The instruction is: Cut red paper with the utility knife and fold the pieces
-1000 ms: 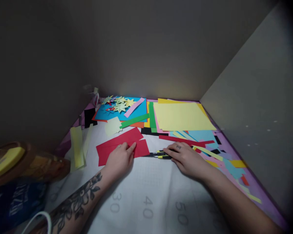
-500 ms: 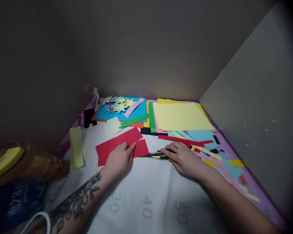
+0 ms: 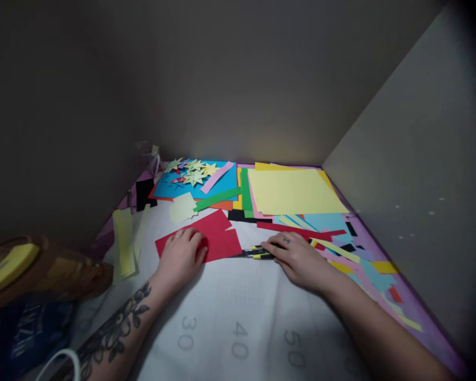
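Observation:
My left hand lies on the left part of a red paper sheet, fingers somewhat bent and thumb apart, gripping nothing I can see. The sheet shows a split near its upper right edge. My right hand is closed over the back end of a black-and-yellow utility knife, and its thumb is mostly hidden. The knife lies low on the table, its metal tip pointing left at the red sheet's right edge. Just beyond my right hand is a long, narrow red strip.
Pale yellow sheets lie at the back right. Paper stars rest on a blue sheet. Coloured scraps spread along the right. At left are yellow strips and a brown container. Walls stand behind and at right.
My left hand has slid left across the red sheet, and its index finger no longer stretches toward the split. My right hand and the knife stay in place.

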The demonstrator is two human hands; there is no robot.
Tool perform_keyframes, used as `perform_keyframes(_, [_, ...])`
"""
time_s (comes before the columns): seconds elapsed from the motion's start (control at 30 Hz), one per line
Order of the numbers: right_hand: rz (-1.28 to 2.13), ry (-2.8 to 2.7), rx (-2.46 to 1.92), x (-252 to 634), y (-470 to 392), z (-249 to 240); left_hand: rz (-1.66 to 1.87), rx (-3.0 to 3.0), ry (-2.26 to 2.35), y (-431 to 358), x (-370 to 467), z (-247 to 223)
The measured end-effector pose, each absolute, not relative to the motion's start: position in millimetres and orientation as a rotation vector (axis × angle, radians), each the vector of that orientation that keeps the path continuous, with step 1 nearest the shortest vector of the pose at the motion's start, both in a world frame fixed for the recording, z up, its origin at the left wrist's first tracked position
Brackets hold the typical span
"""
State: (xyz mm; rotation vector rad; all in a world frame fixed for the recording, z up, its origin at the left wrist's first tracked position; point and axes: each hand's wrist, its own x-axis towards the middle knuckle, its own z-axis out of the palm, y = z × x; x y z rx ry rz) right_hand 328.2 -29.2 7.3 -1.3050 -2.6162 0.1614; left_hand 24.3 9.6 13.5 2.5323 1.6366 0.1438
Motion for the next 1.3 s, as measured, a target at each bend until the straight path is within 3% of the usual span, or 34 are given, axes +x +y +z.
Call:
perform_keyframes(0.2, [0.086, -2.587, -1.303, 333, -24, 1, 0.149, 2.48, 1.657, 9, 18, 18])
perform_keyframes(0.57, [0.078, -2.599, -1.325, 323, -22, -4, 0.085, 2.343, 1.22, 13, 10, 18])
perform_keyframes(1.3, [0.103, -2.635, -1.291, 318, -23, 0, 0.059, 2.363, 1.209, 12, 10, 19])
